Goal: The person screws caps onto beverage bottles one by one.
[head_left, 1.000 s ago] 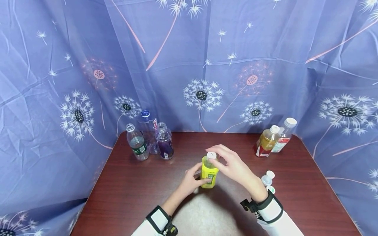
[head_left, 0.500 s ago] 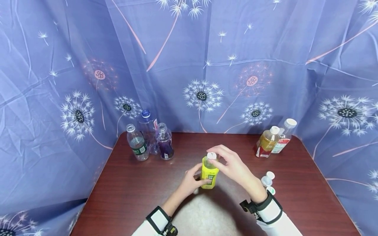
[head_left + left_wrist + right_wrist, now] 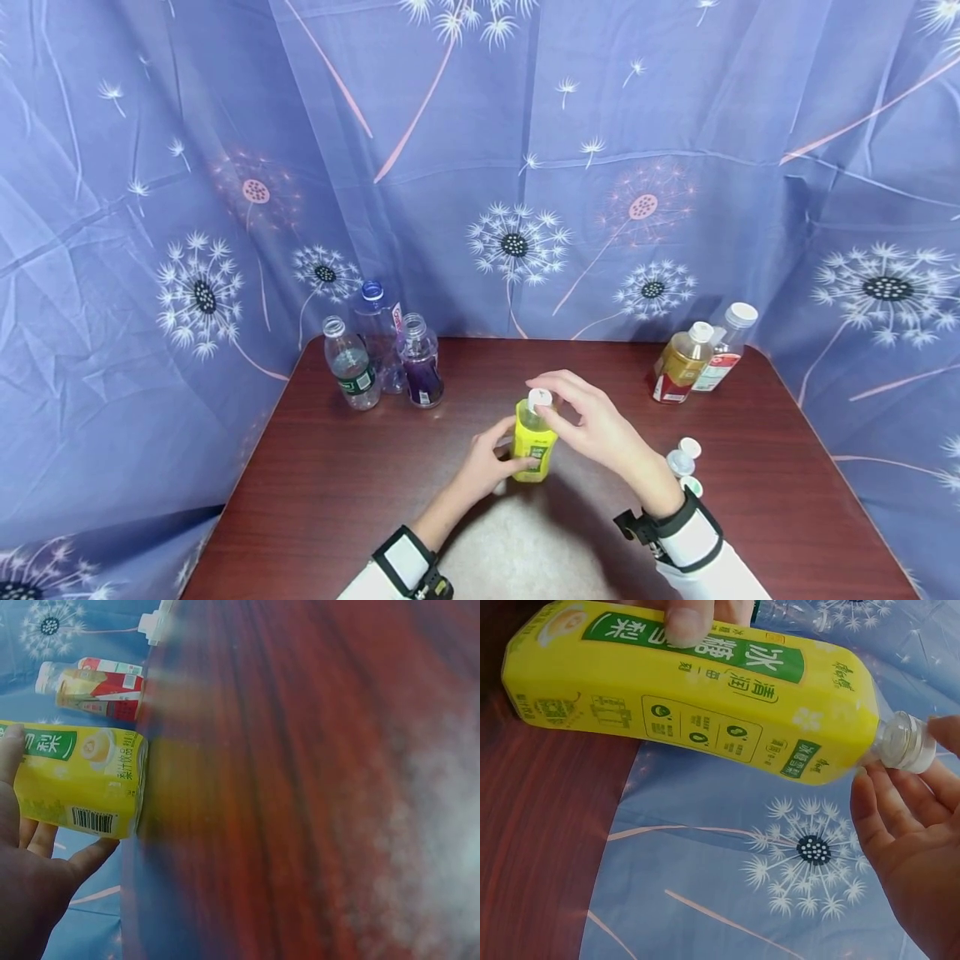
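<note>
Near the middle of the table stands a yellow drink bottle (image 3: 532, 450) with a green label patch and a white cap (image 3: 924, 742). My left hand (image 3: 480, 468) holds its body from the left, thumb on the front, as the left wrist view shows too. From the right, my right hand (image 3: 600, 425) has its thumb and fingers on the cap. In the right wrist view the cap sits on the clear neck, with the right hand's fingers (image 3: 900, 799) beneath it. Whether the cap is loose or tight cannot be seen.
Several capless bottles, including a purple-labelled bottle (image 3: 422, 371) and a green-labelled bottle (image 3: 354, 372), stand at the back left. At the back right are a red-and-gold bottle (image 3: 681, 367) and a clear bottle (image 3: 726, 350), both capped. Loose caps (image 3: 681, 462) lie beside the right wrist.
</note>
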Motion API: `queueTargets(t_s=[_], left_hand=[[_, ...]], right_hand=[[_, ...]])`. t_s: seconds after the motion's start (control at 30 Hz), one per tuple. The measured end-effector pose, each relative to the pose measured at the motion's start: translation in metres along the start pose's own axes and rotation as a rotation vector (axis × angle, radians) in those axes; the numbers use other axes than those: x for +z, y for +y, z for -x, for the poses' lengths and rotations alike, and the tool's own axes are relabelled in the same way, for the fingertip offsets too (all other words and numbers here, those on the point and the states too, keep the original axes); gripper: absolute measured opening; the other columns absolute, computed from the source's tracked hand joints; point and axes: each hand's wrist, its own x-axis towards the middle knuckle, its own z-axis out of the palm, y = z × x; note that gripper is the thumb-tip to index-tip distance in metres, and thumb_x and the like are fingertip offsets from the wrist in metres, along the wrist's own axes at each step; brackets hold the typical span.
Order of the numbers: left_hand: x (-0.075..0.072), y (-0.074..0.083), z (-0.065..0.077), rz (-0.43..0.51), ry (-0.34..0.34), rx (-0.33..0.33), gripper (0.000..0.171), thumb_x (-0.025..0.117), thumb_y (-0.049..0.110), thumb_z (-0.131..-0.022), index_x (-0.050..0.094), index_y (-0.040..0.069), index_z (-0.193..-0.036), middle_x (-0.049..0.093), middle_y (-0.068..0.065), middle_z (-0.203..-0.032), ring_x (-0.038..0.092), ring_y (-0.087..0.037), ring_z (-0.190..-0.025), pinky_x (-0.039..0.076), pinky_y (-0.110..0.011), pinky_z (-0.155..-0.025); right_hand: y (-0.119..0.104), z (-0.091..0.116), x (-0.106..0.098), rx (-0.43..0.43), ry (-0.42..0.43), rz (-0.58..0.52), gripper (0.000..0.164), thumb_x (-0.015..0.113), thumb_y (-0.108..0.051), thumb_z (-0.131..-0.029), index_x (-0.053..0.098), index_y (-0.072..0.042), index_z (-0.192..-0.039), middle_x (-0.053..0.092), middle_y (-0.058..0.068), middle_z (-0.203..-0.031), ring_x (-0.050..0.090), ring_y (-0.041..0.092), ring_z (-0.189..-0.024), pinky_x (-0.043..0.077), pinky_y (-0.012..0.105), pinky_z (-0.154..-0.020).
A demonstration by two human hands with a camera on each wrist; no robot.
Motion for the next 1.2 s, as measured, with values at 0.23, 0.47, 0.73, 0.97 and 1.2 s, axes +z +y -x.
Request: queueTargets(t_s=[0.23,0.47,0.73,0.97,1.2], left_hand=[[0.0004,-0.0011,0.0005,-0.016,-0.001,-0.003,0.060,0.088,0.007,-0.084,0.063,0.012,-0.138,0.071,-0.010,-0.130,0.064,-0.028,-0.125,0.053,-0.041,-0.107],[-0.0019,0.0011,-0.0009,-0.023,-0.022,-0.001,0.059,0.088,0.008,-0.083,0.064,0.012,-0.137,0.071,-0.011,-0.130,0.065,-0.029,-0.124,0.055,-0.042,-0.105],[-0.0031,0.0030,-0.0034,-0.009,-0.045,-0.015,0.058,0.089,0.008,-0.083,0.065,0.012,-0.136,0.071,-0.010,-0.129,0.064,-0.027,-0.124,0.055,-0.040,-0.104],[-0.0024,0.0027,-0.0037,-0.001,-0.035,-0.015,0.056,0.088,0.007,-0.083,0.066,0.011,-0.134,0.072,-0.010,-0.127,0.065,-0.027,-0.122,0.056,-0.041,-0.102],[-0.0027,0.0025,-0.0041,-0.009,-0.041,-0.023,0.056,0.088,0.008,-0.084,0.066,0.012,-0.135,0.071,-0.010,-0.128,0.065,-0.026,-0.123,0.056,-0.040,-0.103]], right_hand=[[0.0003,0.0001,-0.0024,0.013,-0.012,-0.005,0.041,0.079,0.002,-0.087,0.069,-0.009,-0.126,0.070,0.002,-0.114,0.061,0.015,-0.086,0.055,0.026,-0.072],[0.0009,0.0005,-0.0017,0.035,-0.026,-0.020,0.037,0.079,0.001,-0.088,0.070,-0.012,-0.122,0.070,0.000,-0.113,0.060,0.014,-0.087,0.054,0.024,-0.074],[0.0027,0.0012,-0.0009,0.015,-0.010,-0.018,0.041,0.078,0.003,-0.087,0.070,-0.010,-0.125,0.070,0.004,-0.115,0.059,0.013,-0.089,0.052,0.021,-0.076],[0.0013,0.0011,-0.0012,0.050,-0.016,-0.008,0.039,0.080,-0.001,-0.088,0.069,-0.012,-0.124,0.069,-0.002,-0.113,0.060,0.015,-0.087,0.055,0.027,-0.071],[0.0013,0.0010,-0.0025,0.031,-0.025,-0.018,0.039,0.078,0.002,-0.088,0.069,-0.010,-0.124,0.069,0.002,-0.113,0.059,0.013,-0.089,0.055,0.029,-0.072]])
